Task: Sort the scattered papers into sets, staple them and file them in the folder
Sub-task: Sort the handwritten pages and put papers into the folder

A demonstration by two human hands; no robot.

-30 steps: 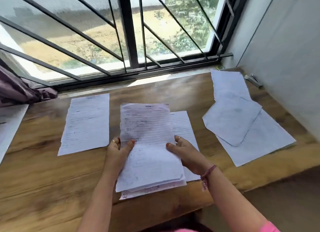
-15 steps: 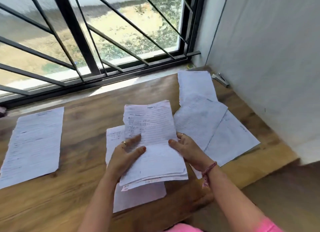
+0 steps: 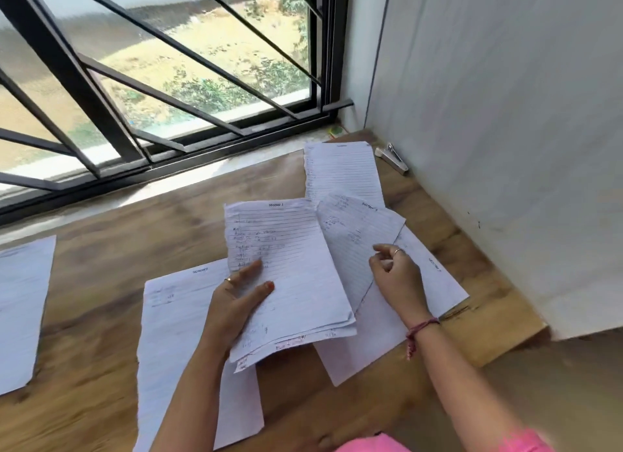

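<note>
Sorting is in progress. The left hand point(image 3: 236, 303) grips a small stack of lined papers point(image 3: 286, 276) at frame centre, raised off the wooden surface point(image 3: 101, 316). The right hand point(image 3: 396, 276), fingers loosely curled, touches the overlapped loose sheets point(image 3: 357, 229) at centre right without gripping any. Single sheets remain at lower centre point(image 3: 175, 333) and far left point(image 3: 20, 310). The stapler point(image 3: 392, 158) lies unused at upper right, near the wall. No folder is visible; stapling and filing are judged outstanding.

The desk point(image 3: 101, 283) is grained wood with a soft sheen. The papers point(image 3: 290, 266) are matt lined sheets, edges ragged. The stapler point(image 3: 392, 158) is shiny metal. The window bars point(image 3: 84, 80) are matt black metal.
</note>
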